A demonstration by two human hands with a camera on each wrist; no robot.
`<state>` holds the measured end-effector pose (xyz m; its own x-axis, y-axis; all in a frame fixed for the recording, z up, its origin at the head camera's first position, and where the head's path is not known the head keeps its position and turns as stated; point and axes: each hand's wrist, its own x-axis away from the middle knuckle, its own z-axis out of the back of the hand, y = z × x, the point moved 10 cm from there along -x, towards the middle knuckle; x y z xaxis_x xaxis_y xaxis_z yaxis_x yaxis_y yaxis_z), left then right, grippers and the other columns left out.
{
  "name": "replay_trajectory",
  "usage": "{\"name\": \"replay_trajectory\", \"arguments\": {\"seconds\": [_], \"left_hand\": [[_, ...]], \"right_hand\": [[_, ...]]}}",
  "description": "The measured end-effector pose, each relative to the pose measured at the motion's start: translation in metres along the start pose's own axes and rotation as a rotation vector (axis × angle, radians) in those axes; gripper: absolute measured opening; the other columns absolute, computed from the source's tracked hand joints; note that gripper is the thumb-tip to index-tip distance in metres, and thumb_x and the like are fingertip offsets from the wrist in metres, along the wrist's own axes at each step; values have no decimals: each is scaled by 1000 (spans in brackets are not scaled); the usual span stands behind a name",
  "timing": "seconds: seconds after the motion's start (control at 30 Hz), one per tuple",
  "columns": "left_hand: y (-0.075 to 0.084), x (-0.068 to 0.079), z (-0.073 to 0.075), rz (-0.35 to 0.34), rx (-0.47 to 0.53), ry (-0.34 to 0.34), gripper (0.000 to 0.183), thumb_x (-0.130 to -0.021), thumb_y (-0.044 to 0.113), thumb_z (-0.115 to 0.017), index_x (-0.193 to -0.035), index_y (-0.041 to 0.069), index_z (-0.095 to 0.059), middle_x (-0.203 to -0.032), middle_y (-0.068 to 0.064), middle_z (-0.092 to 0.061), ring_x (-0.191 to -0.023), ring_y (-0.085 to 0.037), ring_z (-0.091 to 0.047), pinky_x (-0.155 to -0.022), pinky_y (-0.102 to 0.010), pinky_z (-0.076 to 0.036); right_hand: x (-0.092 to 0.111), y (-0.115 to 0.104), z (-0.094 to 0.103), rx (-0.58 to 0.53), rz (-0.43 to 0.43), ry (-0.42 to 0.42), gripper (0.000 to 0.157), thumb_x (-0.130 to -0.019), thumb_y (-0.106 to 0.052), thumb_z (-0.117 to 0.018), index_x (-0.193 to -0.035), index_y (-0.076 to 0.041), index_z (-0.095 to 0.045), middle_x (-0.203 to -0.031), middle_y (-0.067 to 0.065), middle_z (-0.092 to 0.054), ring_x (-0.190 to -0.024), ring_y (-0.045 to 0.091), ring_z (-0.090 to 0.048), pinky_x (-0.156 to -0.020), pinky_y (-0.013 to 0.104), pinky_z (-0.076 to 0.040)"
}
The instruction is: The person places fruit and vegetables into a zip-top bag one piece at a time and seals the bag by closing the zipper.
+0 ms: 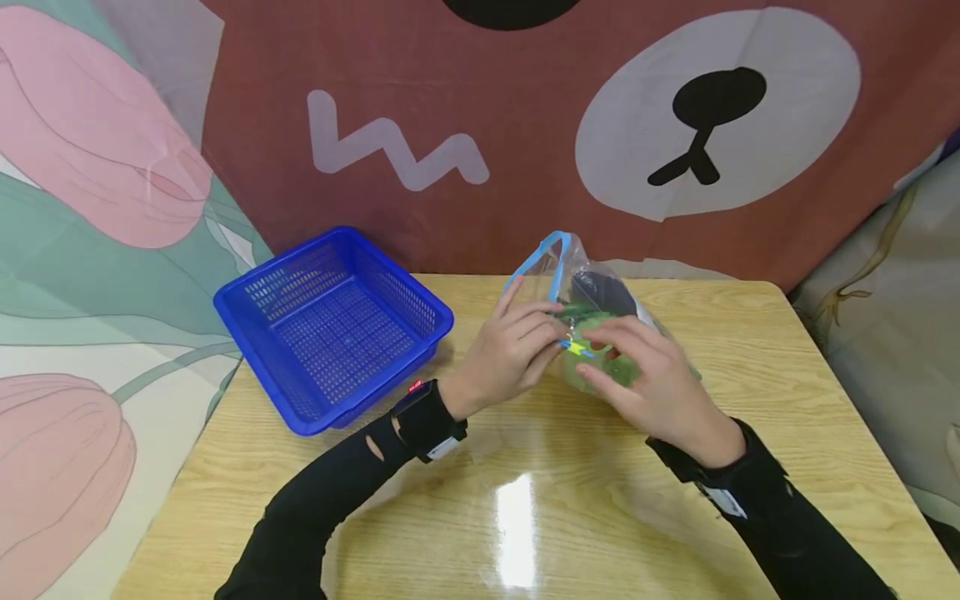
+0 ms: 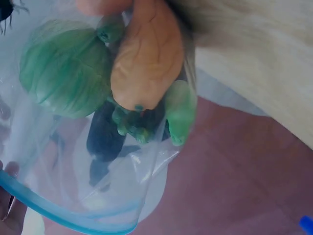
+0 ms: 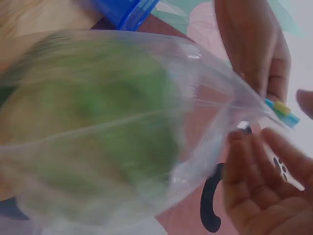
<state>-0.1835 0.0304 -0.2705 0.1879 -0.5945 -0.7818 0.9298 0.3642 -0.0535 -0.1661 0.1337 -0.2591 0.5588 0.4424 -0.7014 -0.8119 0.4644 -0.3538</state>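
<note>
A clear zip bag [image 1: 573,250] with a blue zip strip stands upright on the table, holding toy-like vegetables. Inside, the left wrist view shows a green cabbage [image 2: 66,68], an orange-tan squash-shaped piece [image 2: 146,58], a dark eggplant-like piece [image 2: 104,129] and a light green piece [image 2: 181,110]. With its fingertips my left hand [image 1: 517,346] pinches the bag's upper edge beside the yellow slider [image 1: 576,347]. At the bag's near right side, my right hand [image 1: 663,383] has thumb and fingers spread apart; in the right wrist view its fingertips [image 3: 237,137] are by the bag's edge.
A blue plastic basket [image 1: 330,333] with perforated walls sits to the left of the bag, with nothing in it. The wooden table [image 1: 450,517] ends at a printed cloth [image 1: 517,150] behind. Grey fabric [image 1: 892,308] hangs at the right.
</note>
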Motion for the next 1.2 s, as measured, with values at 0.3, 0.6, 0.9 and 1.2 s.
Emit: {"name": "replay_trajectory", "arguments": {"seconds": [0.3, 0.6, 0.9, 1.2], "left_hand": [[7, -26, 19, 3, 55, 51, 11, -90, 12, -65, -98, 5, -68, -80, -2, -64, -77, -15, -59, -100, -34, -37], [12, -39, 17, 46, 161, -14, 19, -87, 15, -68, -103, 5, -66, -85, -1, -64, -77, -11, -57, -78, -24, -41], [12, -39, 18, 59, 168, -29, 15, -90, 14, -66, -100, 3, -64, -89, -3, -64, -81, -13, -58, -78, -24, -41], [12, -36, 18, 42, 204, -29, 16, -87, 17, -69, -98, 5, -67, -80, 0, -62, -72, -10, -54, -74, -22, -40]], "right_hand": [[-7, -8, 28, 6, 63, 221, 36, -95, -30, -58, -88, 4, -71, -78, 11, -69, -64, 18, -63, -63, 13, -46], [-9, -8, 32, -12, 59, 231, 38, -95, -30, -57, -91, 5, -72, -80, 12, -69, -67, 16, -65, -63, 13, -46], [-8, -7, 38, -119, 45, 309, 37, -92, -29, -63, -90, 7, -72, -78, 14, -69, -71, 9, -63, -67, 14, -46], [-11, -12, 35, -80, 86, 271, 37, -91, -31, -63, -85, 5, -72, -78, 12, -69, -70, 14, -65, -66, 14, -46]]}}
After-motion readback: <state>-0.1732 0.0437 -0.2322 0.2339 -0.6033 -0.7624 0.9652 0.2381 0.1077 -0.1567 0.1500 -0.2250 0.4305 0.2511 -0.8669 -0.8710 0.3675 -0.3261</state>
